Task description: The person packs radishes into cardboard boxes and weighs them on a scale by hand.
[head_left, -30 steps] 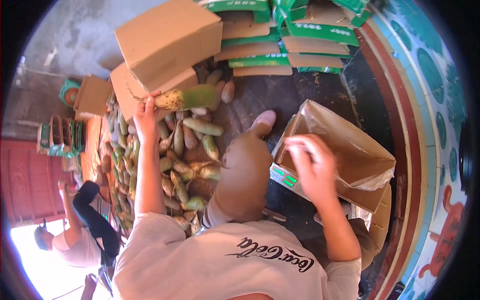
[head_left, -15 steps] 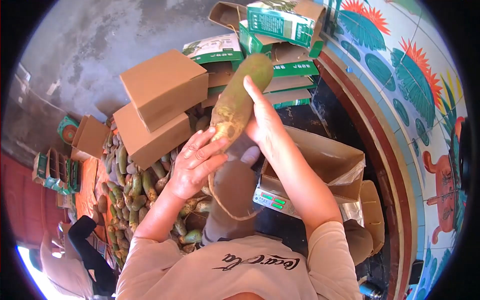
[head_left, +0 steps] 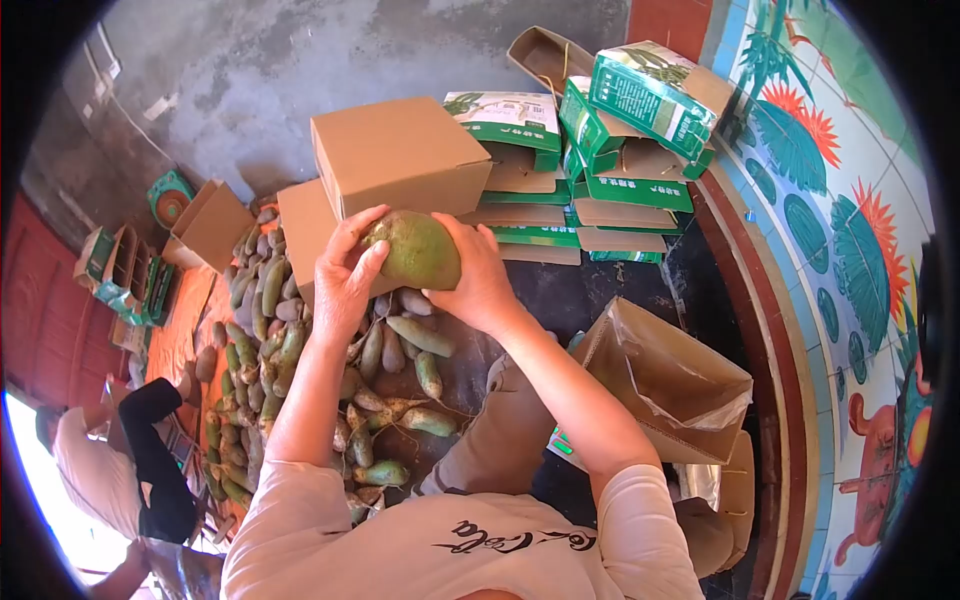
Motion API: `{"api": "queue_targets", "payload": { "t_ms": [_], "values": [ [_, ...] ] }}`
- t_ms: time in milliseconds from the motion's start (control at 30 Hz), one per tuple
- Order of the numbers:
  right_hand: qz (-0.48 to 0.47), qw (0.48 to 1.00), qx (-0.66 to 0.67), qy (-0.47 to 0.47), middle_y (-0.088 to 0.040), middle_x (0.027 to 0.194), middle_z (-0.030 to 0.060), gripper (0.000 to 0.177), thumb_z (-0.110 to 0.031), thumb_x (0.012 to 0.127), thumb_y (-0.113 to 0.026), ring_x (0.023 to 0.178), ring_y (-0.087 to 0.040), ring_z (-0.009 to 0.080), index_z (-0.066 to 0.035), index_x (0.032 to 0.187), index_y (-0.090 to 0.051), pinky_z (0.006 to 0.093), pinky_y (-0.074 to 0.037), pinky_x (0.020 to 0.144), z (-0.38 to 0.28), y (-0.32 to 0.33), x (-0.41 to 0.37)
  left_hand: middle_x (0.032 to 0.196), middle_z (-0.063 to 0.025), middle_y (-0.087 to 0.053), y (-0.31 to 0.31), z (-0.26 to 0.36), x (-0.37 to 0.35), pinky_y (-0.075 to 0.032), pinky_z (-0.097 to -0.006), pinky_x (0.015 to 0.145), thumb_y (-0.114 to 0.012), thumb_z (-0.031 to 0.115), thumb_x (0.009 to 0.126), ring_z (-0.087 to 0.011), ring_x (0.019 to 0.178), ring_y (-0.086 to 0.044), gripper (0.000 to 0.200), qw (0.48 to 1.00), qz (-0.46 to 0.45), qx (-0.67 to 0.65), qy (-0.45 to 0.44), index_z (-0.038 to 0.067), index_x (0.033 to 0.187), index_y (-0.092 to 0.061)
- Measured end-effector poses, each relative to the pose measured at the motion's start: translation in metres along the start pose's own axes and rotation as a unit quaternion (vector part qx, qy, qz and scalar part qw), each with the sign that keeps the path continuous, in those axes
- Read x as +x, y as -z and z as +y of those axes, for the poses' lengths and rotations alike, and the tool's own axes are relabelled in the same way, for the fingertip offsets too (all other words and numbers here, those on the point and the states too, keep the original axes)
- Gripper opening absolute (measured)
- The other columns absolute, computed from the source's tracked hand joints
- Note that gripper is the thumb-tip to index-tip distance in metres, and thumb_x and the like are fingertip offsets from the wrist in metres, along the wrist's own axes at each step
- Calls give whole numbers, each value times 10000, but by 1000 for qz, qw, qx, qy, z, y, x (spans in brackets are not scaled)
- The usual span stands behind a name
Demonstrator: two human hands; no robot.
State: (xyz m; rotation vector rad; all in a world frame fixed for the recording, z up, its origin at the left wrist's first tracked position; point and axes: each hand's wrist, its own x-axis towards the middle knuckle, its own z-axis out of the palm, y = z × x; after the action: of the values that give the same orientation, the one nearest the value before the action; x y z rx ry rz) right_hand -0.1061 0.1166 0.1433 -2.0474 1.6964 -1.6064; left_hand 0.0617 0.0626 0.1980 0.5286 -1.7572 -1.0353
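Note:
A large green radish is held up in front of me, its rounded end pointing toward me. My left hand grips it on the left side, thumb and fingers bent against the skin. On the right, my right hand is wrapped around its other side. The radish's root end does not show from here. Below and to the left lies a heap of radishes, some green and some brownish, several with long thin roots.
Plain brown cartons are stacked beyond the radish. Green-and-white printed boxes pile up against the wall. An open carton with a plastic liner stands at my right, beside a scale. Another person sits at far left.
The radish has swung left and turned from lengthwise to end-on. My left hand has shifted from its root end to its side. The view has turned left, uncovering more of the heap.

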Motion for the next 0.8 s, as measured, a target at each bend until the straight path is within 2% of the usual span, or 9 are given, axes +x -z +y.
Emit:
{"api": "queue_targets", "payload": {
  "t_ms": [100,133,233,333,533,633,667,733,800],
  "values": [
    [-12,998,-54,-11,-527,1142,111,859,-122,541,-792,1087,-506,292,-128,1298,-386,512,-261,1036,9,6,-1,1151,-97,-567,5,-6,3,-437,-273,904,-622,67,855,-156,1074,-528,251,999,-7,43,-12,13,1100,-634],
    [-24,997,-78,-14,-528,1140,105,857,-106,545,-791,1083,-507,288,-127,1297,-381,523,-265,1031,10,11,-1,1111,-98,-598,3,-11,4,-466,-249,842,-618,-28,822,-147,1022,-560,224,999,10,31,-19,15,1036,-666],
    [-21,991,-134,19,-530,1132,93,865,-83,543,-789,1068,-512,282,-134,1302,-376,545,-261,1026,18,26,-2,1034,-99,-638,-5,-11,2,-485,-249,798,-629,-41,801,-147,939,-597,220,989,18,142,-29,11,1011,-671],
    [-26,984,-176,29,-524,1124,77,917,-61,524,-798,1067,-507,269,-156,1321,-357,563,-255,1026,23,39,-5,964,-99,-663,-17,-20,3,-495,-247,763,-628,-55,789,-147,872,-616,199,985,34,162,-43,2,974,-677],
    [-34,974,-222,32,-520,1116,75,968,-65,503,-814,1067,-503,267,-171,1338,-336,560,-254,1030,29,65,-11,963,-105,-664,-37,-27,5,-493,-258,770,-631,-47,791,-153,868,-616,174,990,28,131,-33,-9,952,-681],
    [-39,973,-227,26,-520,1117,77,968,-70,509,-816,1064,-503,268,-174,1341,-334,555,-255,1032,33,76,-15,970,-108,-662,-42,-31,9,-493,-265,775,-635,-44,788,-158,868,-615,172,997,5,74,-22,-12,950,-681],
    [-40,972,-229,23,-521,1117,78,966,-72,512,-816,1063,-504,269,-175,1342,-333,553,-255,1033,34,78,-15,979,-104,-656,-43,-32,10,-483,-268,806,-630,-41,796,-159,895,-607,172,997,-6,77,-19,-5,956,-682],
    [-40,973,-228,10,-541,1120,85,900,-43,526,-781,1066,-513,278,-168,1315,-367,546,-265,1027,34,84,-17,997,-97,-643,-46,-31,10,-464,-275,867,-619,-34,813,-161,949,-590,174,996,-28,84,-12,10,968,-682],
    [-38,972,-230,3,-552,1119,89,864,-30,533,-763,1068,-518,283,-163,1299,-385,539,-272,1024,34,89,-19,988,-97,-644,-51,-29,11,-480,-269,830,-614,-37,814,-155,930,-595,146,995,-25,96,-18,5,939,-678]
  ]
}}
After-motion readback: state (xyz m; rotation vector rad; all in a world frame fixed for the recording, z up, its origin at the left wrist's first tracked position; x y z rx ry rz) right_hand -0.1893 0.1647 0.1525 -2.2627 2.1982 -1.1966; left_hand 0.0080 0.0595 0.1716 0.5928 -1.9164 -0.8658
